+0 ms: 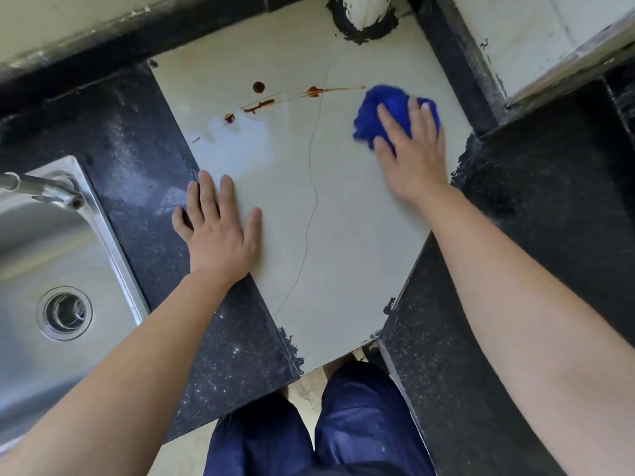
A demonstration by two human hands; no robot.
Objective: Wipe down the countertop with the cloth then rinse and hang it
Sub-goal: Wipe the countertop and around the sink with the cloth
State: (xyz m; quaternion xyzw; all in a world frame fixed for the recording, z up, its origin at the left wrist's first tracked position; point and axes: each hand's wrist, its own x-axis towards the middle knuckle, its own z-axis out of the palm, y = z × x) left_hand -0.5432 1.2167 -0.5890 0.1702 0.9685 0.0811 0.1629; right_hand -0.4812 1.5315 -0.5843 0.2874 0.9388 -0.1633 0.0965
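Note:
A pale grey countertop tile (pixel 343 235) fills the middle of the view, crossed by a thin crack. A trail of reddish-brown stains (pixel 261 105) runs across its far part, with a wet sheen beside it. My right hand (pixel 409 152) presses a bunched blue cloth (pixel 378 115) onto the tile at the far right, just past the right end of the stain trail. The fingers cover part of the cloth. My left hand (pixel 220 228) lies flat, fingers spread, on the tile's left edge and holds nothing.
A steel sink (pixel 41 255) with its drain (pixel 64 312) sits at the left, a tap spout (pixel 44 192) over it. Dark speckled stone (pixel 144 187) flanks the tile on both sides. A white pipe (pixel 364 8) rises at the back, and a wall corner (pixel 536 39) stands at the far right.

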